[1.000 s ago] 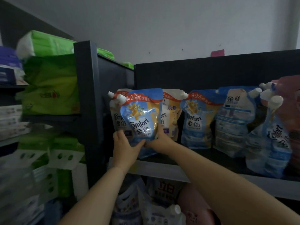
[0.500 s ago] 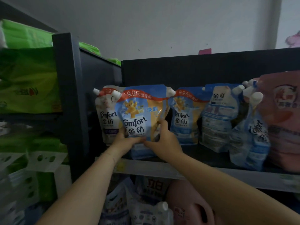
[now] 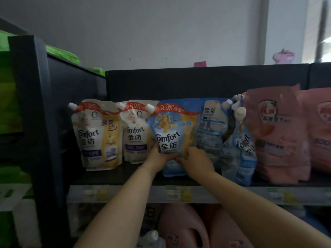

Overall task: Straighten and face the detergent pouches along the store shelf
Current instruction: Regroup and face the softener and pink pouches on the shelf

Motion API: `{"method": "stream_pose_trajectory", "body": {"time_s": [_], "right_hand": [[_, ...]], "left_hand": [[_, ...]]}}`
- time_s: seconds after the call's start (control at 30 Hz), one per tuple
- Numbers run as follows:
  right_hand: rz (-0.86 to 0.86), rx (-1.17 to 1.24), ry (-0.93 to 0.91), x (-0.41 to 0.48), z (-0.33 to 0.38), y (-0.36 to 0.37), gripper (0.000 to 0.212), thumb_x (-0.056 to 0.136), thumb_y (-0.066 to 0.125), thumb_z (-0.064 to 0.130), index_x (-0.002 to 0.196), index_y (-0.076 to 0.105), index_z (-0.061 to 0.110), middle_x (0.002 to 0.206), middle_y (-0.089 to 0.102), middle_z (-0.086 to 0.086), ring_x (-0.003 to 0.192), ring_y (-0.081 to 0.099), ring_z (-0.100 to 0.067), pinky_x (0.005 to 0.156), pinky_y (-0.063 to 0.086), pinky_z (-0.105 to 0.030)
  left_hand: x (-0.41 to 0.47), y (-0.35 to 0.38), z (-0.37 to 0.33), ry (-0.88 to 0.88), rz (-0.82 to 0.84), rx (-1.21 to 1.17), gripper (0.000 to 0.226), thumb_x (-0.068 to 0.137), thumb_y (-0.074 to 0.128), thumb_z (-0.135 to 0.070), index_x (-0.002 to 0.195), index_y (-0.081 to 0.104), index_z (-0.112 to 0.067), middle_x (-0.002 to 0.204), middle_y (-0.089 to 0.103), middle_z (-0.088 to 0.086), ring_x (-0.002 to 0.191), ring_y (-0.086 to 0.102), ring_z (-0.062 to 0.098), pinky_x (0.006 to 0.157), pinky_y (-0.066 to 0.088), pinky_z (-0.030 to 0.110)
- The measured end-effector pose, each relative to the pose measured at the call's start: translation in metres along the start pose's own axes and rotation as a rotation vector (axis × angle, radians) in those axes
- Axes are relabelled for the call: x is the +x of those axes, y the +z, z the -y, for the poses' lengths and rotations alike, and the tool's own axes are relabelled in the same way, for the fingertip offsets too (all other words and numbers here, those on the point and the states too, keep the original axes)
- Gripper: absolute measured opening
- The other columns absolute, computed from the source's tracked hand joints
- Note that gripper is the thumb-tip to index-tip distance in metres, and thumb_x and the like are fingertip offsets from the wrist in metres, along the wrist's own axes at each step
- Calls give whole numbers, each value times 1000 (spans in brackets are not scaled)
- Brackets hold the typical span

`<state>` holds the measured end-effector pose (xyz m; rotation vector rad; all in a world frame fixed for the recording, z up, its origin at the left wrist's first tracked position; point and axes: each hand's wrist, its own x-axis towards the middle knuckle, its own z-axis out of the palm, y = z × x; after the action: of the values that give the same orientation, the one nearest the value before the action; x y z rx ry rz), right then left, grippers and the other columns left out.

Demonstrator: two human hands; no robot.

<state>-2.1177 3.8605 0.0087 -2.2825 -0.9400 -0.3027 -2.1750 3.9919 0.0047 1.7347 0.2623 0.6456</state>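
Note:
A blue Comfort pouch with a teddy bear stands front-facing on the dark shelf. My left hand and my right hand grip its lower edge from both sides. Two white-and-yellow Comfort pouches stand upright to its left, fronts out. To its right a blue pouch shows its back, and another blue pouch leans sideways with its spout up.
Pink detergent bags fill the shelf's right end. A black upright post bounds the shelf on the left, with green packs beyond it. Pink jugs and more pouches sit on the shelf below. Price labels line the shelf's front rail.
The blue pouch in my hands has moved right, from in front of the white pouches to a spot beside them. Both white pouches are now uncovered. The view shifted right.

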Motion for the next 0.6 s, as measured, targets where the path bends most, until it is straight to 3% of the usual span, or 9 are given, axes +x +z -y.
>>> {"method": "stream_pose_trajectory", "body": {"time_s": [0.03,0.1,0.2,0.27,0.33,0.4,0.5,0.6], "right_hand": [[17,58,2,1,-3,1,34,91,64,34,70,41,20,69,48,2,66,50,-16,57,41,-30],[69,104,-2,3,-8,4,33,88,67,30,72,40,19,72,49,0,67,49,-15,57,39,-29],[231,74,-58,2,-5,5,25,85,69,31,96,52,16,97,57,-3,87,56,-19,72,48,-31],[289,60,-82,-1,-3,1,32,86,68,33,109,55,14,107,58,-5,94,57,-20,79,52,-34],[289,12,-97,-4,-5,-5,26,88,64,31,107,56,16,109,58,-4,95,57,-20,81,52,-35],[240,-31,-85,-7,-11,-16,8,89,59,25,92,57,18,99,60,-3,87,58,-21,75,53,-36],[141,1,-54,-9,-23,-31,13,89,55,21,76,53,20,81,58,0,74,56,-18,63,49,-32],[101,31,-42,-10,-36,-39,22,91,53,18,70,49,19,73,54,0,70,54,-18,57,44,-28]], "left_hand": [[3,2,2,-4,-61,13,69,62,90,-21,117,49,-27,126,61,5,116,58,26,96,50,43],[6,2,3,-5,-229,130,88,35,93,-49,108,47,-30,124,61,4,112,59,28,92,51,47],[-10,8,-5,57,-594,518,94,46,92,-48,113,37,-13,121,52,10,106,56,31,75,48,38],[-18,14,-5,200,-687,674,79,55,90,-42,103,35,-14,110,52,9,95,56,29,65,43,36],[-22,19,-3,318,-647,820,59,68,84,-36,98,39,-14,100,54,6,89,56,25,61,37,32],[-25,23,-1,408,-585,996,38,78,75,-31,90,42,-18,94,58,4,87,57,24,59,36,31],[-34,32,-5,569,-481,1152,10,90,58,-24,92,50,-20,91,62,1,83,60,21,54,31,28],[-41,49,-8,570,-315,1179,23,98,46,-29,117,52,-18,102,62,0,84,62,22,56,42,30]]}}
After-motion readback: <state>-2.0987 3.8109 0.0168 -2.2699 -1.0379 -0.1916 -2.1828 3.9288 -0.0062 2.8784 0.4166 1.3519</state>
